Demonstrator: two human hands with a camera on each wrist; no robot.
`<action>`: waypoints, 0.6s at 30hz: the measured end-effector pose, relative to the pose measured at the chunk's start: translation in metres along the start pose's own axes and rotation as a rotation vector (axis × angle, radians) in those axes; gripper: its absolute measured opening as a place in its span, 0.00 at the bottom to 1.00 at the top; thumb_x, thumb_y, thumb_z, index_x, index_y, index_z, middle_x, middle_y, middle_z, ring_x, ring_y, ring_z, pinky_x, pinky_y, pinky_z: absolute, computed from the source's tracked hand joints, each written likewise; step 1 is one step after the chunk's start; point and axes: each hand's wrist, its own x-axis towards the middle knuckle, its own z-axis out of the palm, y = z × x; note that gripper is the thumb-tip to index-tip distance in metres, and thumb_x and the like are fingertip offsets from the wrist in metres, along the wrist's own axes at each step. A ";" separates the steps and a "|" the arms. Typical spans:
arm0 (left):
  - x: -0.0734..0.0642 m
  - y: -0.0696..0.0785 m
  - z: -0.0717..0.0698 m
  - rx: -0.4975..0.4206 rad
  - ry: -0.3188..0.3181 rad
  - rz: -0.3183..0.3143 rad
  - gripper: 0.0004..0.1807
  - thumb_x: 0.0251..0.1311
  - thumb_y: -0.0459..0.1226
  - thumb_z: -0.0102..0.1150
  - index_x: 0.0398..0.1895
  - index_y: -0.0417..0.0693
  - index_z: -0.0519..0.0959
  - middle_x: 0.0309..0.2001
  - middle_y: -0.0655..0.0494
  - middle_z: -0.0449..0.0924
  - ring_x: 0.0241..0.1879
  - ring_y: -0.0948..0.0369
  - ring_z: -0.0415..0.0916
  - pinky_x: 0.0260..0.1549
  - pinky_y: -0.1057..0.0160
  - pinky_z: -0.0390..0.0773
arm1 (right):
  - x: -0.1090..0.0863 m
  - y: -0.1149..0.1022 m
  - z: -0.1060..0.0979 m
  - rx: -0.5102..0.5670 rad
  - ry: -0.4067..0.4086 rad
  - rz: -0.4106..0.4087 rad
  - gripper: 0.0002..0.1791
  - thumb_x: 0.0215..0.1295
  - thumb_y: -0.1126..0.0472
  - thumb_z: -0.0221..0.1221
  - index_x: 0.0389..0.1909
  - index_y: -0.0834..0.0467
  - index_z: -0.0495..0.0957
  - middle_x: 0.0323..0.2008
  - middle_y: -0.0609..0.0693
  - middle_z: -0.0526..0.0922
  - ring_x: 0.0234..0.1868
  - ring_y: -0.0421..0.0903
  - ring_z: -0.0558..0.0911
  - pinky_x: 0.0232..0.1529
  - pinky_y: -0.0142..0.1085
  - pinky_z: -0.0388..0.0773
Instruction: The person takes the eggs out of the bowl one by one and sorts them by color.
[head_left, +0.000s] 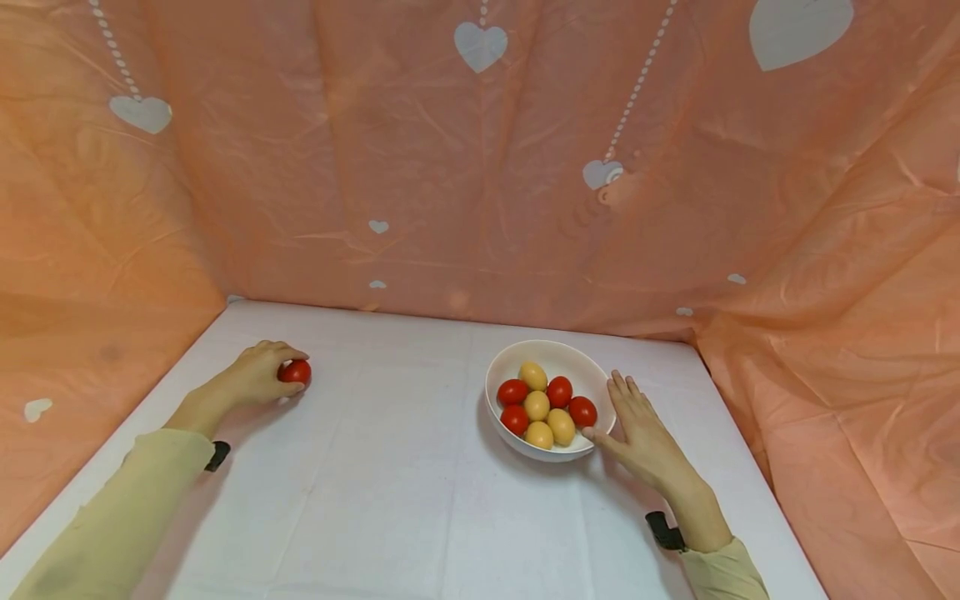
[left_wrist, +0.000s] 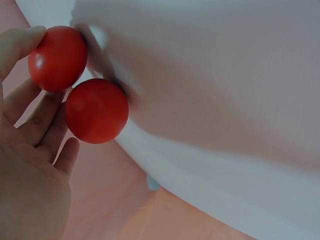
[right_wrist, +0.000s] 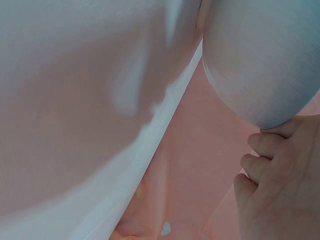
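Observation:
At the left of the table, my left hand point(head_left: 258, 372) pinches a glossy red tomato point(left_wrist: 57, 58) between thumb and fingers. A second red tomato point(left_wrist: 96, 111) lies against the other fingers in the left wrist view. Only one tomato point(head_left: 300, 373) shows in the head view, partly covered by the hand. My right hand point(head_left: 648, 442) rests against the right side of a white bowl point(head_left: 566, 357), fingers extended and thumb spread along the near rim. Inside are several red tomatoes point(head_left: 582, 412) and several yellow egg-shaped pieces point(head_left: 561, 426). The right wrist view shows fingertips touching the bowl's outer wall point(right_wrist: 260, 60).
A white cloth covers the table point(head_left: 360, 467). Orange sheeting with pale hearts point(head_left: 450, 167) hangs along the back and both sides. Dark bands point(head_left: 665, 531) sit on both wrists.

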 end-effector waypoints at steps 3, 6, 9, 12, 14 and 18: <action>0.001 -0.001 0.000 0.002 -0.011 -0.010 0.27 0.59 0.38 0.72 0.59 0.31 0.80 0.55 0.31 0.79 0.56 0.34 0.71 0.57 0.32 0.69 | 0.000 0.000 0.001 -0.006 0.005 0.001 0.57 0.69 0.35 0.61 0.80 0.70 0.49 0.81 0.67 0.48 0.82 0.67 0.45 0.78 0.63 0.45; 0.002 -0.002 0.000 -0.001 -0.021 -0.021 0.28 0.60 0.39 0.71 0.59 0.30 0.79 0.56 0.30 0.78 0.55 0.35 0.71 0.55 0.32 0.69 | 0.000 0.001 0.001 -0.004 0.005 0.003 0.57 0.69 0.35 0.61 0.80 0.70 0.49 0.82 0.66 0.48 0.82 0.66 0.44 0.78 0.63 0.44; 0.002 -0.002 -0.001 -0.004 -0.025 -0.027 0.28 0.60 0.39 0.71 0.60 0.30 0.79 0.56 0.30 0.78 0.54 0.36 0.72 0.55 0.32 0.70 | 0.001 0.001 0.001 -0.003 0.005 0.002 0.57 0.69 0.35 0.61 0.80 0.70 0.49 0.82 0.66 0.48 0.82 0.66 0.44 0.78 0.62 0.43; 0.002 -0.002 -0.001 -0.002 -0.024 -0.026 0.29 0.60 0.39 0.71 0.60 0.30 0.79 0.57 0.29 0.78 0.54 0.36 0.72 0.55 0.32 0.70 | 0.001 0.002 0.001 -0.005 0.004 -0.001 0.57 0.69 0.35 0.61 0.80 0.70 0.49 0.82 0.66 0.48 0.82 0.66 0.44 0.78 0.62 0.44; 0.002 -0.001 -0.002 0.002 -0.024 -0.022 0.29 0.60 0.39 0.72 0.60 0.30 0.79 0.57 0.29 0.78 0.54 0.36 0.72 0.55 0.32 0.69 | 0.001 0.001 0.001 -0.003 0.004 -0.003 0.57 0.69 0.35 0.61 0.80 0.70 0.49 0.81 0.67 0.48 0.82 0.67 0.44 0.78 0.63 0.45; 0.003 -0.002 -0.002 0.006 -0.028 -0.019 0.29 0.59 0.39 0.72 0.61 0.30 0.79 0.57 0.28 0.78 0.55 0.35 0.72 0.55 0.31 0.69 | 0.000 0.001 0.001 -0.003 0.007 -0.006 0.57 0.69 0.35 0.61 0.80 0.70 0.49 0.81 0.67 0.48 0.82 0.67 0.45 0.78 0.63 0.46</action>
